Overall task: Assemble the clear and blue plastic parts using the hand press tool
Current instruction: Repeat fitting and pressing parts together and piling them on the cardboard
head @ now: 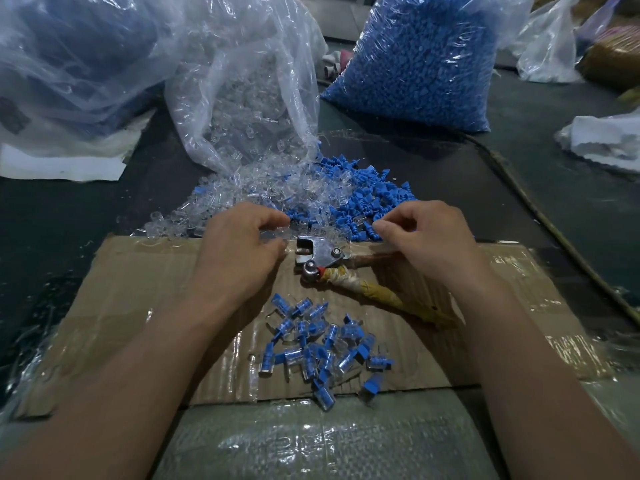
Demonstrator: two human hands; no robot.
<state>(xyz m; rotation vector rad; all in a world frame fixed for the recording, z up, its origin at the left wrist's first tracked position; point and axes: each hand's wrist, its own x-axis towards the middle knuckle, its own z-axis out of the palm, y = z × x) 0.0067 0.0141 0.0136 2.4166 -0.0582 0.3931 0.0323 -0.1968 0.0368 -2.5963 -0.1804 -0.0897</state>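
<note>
1. You're bringing both forearms in from the near edge. Your left hand (239, 244) is sitting knuckles-up at the near rim of the clear parts (239, 195), fingers curled under.
2. Your right hand (426, 237) is curling its fingertips down onto the near edge of the blue parts (370, 199).
3. Grip: both sets of fingertips are tucking out of sight, so I cannot tell whether either hand is pinching a part.
4. The hand press tool (318, 254) is lying flat on the cardboard (138, 289) between your hands. It has a shiny riveted metal head and handles wrapped in yellowed, fraying tape.
5. Assembled pieces (318, 344), clear sleeves with blue cores, are lying in a loose heap on the taped, corrugated cardboard, nearer you than the tool.
6. Behind them, a crinkled clear bag (249, 81) is spilling the clear parts. A bulging bag of blue parts (422, 57) is standing to its right.
7. The clear pile is blurring into one glassy mass, so single shapes are hard to pick out. The far handle is running under your right hand.
</note>
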